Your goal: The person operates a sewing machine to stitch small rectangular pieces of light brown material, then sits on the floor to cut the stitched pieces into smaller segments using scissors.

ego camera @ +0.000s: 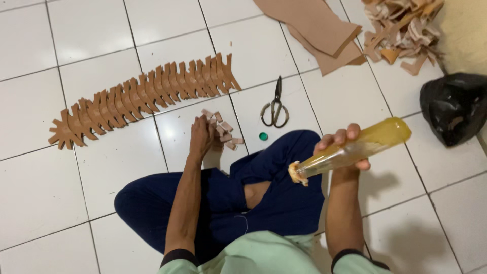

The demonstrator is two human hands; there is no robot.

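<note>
I sit cross-legged on a white tiled floor. My right hand (343, 146) grips a clear plastic bottle of yellow glue (355, 148), held tilted with its crusted open neck pointing down toward my knee. My left hand (202, 136) reaches forward onto a small pile of tan leather strips (223, 131), fingers resting on them. A small green bottle cap (263, 136) lies on the tile just right of the pile. A long overlapping row of brown cut leather pieces (144, 96) stretches across the floor beyond my left hand.
Metal scissors (275, 107) lie ahead between my hands. Large tan leather sheets (319, 30) sit at the top, with a heap of leather scraps (403, 28) to their right. A black plastic bag (454, 106) rests at the right by a yellowish wall.
</note>
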